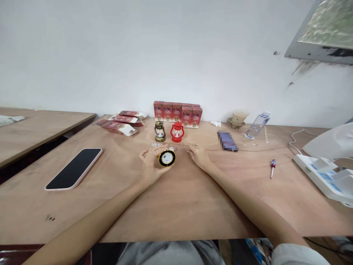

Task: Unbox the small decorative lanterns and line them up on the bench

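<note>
In my left hand (150, 167) is a small lantern (167, 158), tipped so that its round base, white in the middle with a black and gold rim, faces me. The rest of its body is hidden behind the base and my fingers. My right hand (200, 157) rests low over the table to the right, its fingertips drawn together; whatever they pinch, if anything, is too small to make out. Small clear pieces and thin wire bits (177, 148) lie between the hands. Just beyond stand a bronze lantern (159, 131) and a red lantern (177, 132), both upright.
Red boxes (172, 111) stand by the wall, with opened boxes (118, 127) to their left. A phone (74, 169) lies left; another phone (227, 141), a drink cup (239, 117), a bottle (257, 125), a screwdriver (273, 167) and a power strip (325, 176) are right.
</note>
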Motion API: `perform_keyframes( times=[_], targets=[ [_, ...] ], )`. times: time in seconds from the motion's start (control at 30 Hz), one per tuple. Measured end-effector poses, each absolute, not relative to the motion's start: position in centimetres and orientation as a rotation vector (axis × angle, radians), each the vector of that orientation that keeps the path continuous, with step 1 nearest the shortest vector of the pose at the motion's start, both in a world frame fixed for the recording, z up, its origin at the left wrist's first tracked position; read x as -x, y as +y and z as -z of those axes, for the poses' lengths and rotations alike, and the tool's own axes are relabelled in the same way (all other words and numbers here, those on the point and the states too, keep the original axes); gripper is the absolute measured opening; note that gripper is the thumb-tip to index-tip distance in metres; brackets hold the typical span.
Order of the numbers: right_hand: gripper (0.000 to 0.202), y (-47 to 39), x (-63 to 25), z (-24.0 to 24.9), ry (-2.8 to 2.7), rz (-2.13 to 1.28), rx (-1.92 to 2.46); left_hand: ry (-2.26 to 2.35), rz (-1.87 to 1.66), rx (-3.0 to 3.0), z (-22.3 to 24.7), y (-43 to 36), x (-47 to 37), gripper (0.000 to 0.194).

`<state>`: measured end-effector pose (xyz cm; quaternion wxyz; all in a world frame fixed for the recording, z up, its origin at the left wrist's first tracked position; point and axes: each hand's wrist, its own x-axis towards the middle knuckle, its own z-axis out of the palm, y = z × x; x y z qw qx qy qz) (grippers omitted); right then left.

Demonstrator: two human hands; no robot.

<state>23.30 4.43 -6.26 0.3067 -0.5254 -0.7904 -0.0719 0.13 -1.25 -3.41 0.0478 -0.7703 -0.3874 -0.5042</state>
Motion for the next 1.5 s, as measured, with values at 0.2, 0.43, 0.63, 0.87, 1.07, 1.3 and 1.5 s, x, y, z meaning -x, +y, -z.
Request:
perform_keyframes(
  times=[0.2,0.43,0.63,0.87,1.07,1.3,1.5],
  targets=[
    [0.009,4.8,-23.4,6.2,-2.109,0.201,1.383,-1.26,1.443,2.349,3.7,-1.0,-0.1,0.046],
    [0.009,1.7,-22.1,5.4,-1.961,0.331,0.927,-1.54,1.337,2.393,3.8,-1.0,-0.1,0.045],
    [0.004,-1.2,-18.8,5.4,-1.842,0.22,0.741,-1.388,1.157,2.427,3.6,-1.4,-0.1,0.042],
    [0.008,-1.2,-18.5,5.4,-1.911,0.104,0.682,-1.242,1.085,2.467,3.6,-2.0,-0.3,0.038],
    [0.011,-1.0,-18.1,5.8,-1.972,0.084,0.731,-1.293,1.067,2.435,3.2,-2.0,-0.5,0.036],
    [0.02,2.1,-20.9,6.5,-1.899,0.235,1.121,-1.444,1.115,2.291,3.6,-0.9,0.4,0.041],
    [0.019,5.7,-22.7,6.2,-1.915,0.276,1.408,-1.385,1.091,2.348,3.5,-1.3,0.3,0.043]
  ],
)
